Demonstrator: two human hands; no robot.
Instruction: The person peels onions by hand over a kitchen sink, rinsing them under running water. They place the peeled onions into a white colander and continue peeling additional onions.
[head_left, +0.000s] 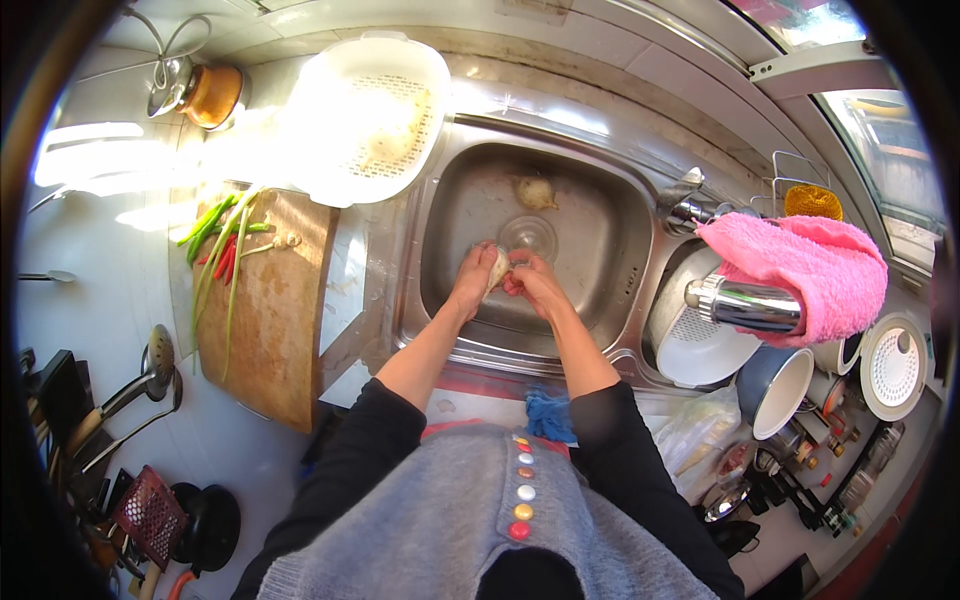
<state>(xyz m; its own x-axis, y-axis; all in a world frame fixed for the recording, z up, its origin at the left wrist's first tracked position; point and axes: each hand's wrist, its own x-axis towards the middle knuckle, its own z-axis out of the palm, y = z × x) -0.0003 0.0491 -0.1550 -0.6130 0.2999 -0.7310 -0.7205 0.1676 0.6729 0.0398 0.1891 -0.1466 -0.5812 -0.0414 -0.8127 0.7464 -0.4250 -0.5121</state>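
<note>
Over the steel sink basin (600, 225), my left hand (474, 276) grips a pale, whitish root vegetable (497, 270) whose exact kind I cannot tell. My right hand (534, 283) is close against its right side, with the fingers bent; whether it holds something small is unclear. A second pale root vegetable (535, 193) lies on the basin floor beyond the round drain strainer (529, 237). Both hands are just on the near side of the drain.
Left of the sink, a wooden cutting board (277, 330) bears green and red chillies and spring onions. A white plastic colander (431, 150) stands behind it. At the right, a pink towel (817, 277) hangs by the chrome faucet (750, 302), above a white strainer basket (712, 352).
</note>
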